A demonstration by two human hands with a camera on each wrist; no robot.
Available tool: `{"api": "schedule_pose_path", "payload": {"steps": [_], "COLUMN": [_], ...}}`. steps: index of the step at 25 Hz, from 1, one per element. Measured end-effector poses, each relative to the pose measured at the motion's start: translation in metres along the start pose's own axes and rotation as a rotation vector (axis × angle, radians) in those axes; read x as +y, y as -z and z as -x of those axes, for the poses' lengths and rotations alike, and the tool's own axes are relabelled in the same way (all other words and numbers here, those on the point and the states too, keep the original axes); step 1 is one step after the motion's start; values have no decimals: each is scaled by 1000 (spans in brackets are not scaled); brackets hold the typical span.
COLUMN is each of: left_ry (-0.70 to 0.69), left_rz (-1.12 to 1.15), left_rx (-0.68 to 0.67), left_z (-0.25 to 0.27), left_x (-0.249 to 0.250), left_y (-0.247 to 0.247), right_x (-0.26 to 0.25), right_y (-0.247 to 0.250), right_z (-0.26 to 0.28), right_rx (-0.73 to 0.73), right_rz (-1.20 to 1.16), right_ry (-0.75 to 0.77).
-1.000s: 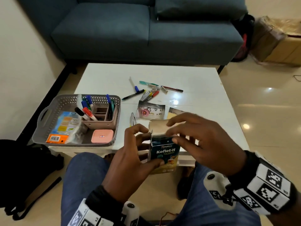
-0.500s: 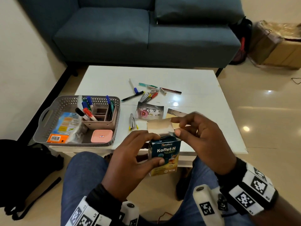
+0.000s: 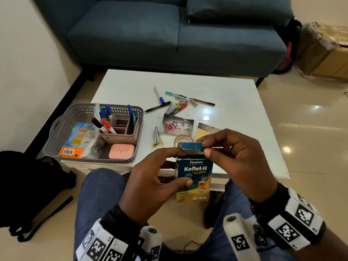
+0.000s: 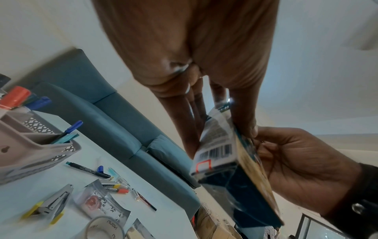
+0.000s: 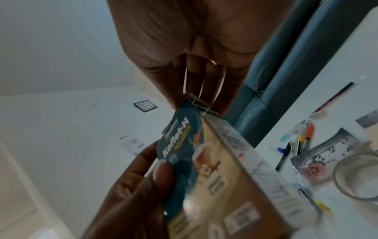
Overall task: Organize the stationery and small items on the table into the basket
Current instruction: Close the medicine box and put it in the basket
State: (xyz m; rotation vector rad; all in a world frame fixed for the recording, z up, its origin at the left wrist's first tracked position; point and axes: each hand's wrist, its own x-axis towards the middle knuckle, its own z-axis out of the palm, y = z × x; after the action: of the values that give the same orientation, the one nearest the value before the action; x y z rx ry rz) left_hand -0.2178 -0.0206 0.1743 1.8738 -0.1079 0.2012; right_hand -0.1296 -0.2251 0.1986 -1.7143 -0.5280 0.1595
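You hold the box (image 3: 194,178) upright above your lap, just short of the table (image 3: 235,113) edge. Your left hand (image 3: 150,183) grips its body, thumb pressed on the front and fingers curled behind. Your right hand (image 3: 239,159) pinches the top flap (image 3: 191,146) between thumb and forefinger, folding it down; the flap looks not yet tucked in. The step in hand appears to be closing the box before it is stowed.

The basket (image 3: 56,129) sits well apart on the left side of the table, already holding a caddy (image 3: 122,136) of markers, a packet (image 3: 79,140) and a pink case (image 3: 121,151).

Next, you would likely seat the flap fully, then carry the box left to the basket; free space there looks tight. Pens (image 3: 175,104), a pouch (image 3: 177,125), a stapler (image 3: 157,136) and tape (image 3: 183,138) wait on the table.
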Motion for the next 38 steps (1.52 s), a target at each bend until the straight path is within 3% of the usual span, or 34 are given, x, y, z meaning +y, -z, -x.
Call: {"api": "schedule_pose_path", "payload": {"steps": [7, 10, 15, 20, 24, 27, 31, 33, 35, 38], "left_ry": [60, 18, 11, 82, 131, 124, 120, 131, 232, 501], "left_rz": [56, 28, -16, -30, -54, -4, 169, 106, -86, -506], "left_rx": [22, 22, -7, 194, 213, 355, 561, 577, 532, 301], "left_z": [0, -1, 2, 10, 15, 9, -17, -32, -44, -46], "left_x": [-1, -1, -5, -14, -21, -26, -44, -72, -113, -171], "left_y": [2, 5, 3, 52, 113, 156, 188, 203, 222, 240], "right_x": [3, 6, 11, 16, 11, 0, -7, 1, 20, 66], "right_y": [-5, -7, -6, -53, -110, -152, -176, -180, -178, -166], "right_z": [6, 5, 8, -27, -61, -98, -152, -190, -242, -312], "right_rx": [-1, -43, -80, -267, -318, -391, -607, -571, -389, -256], "right_rz": [152, 228, 168, -51, -46, -17, 98, 234, 427, 685], "right_ry": [92, 164, 98, -108, -10, 112, 173, 236, 297, 238]}}
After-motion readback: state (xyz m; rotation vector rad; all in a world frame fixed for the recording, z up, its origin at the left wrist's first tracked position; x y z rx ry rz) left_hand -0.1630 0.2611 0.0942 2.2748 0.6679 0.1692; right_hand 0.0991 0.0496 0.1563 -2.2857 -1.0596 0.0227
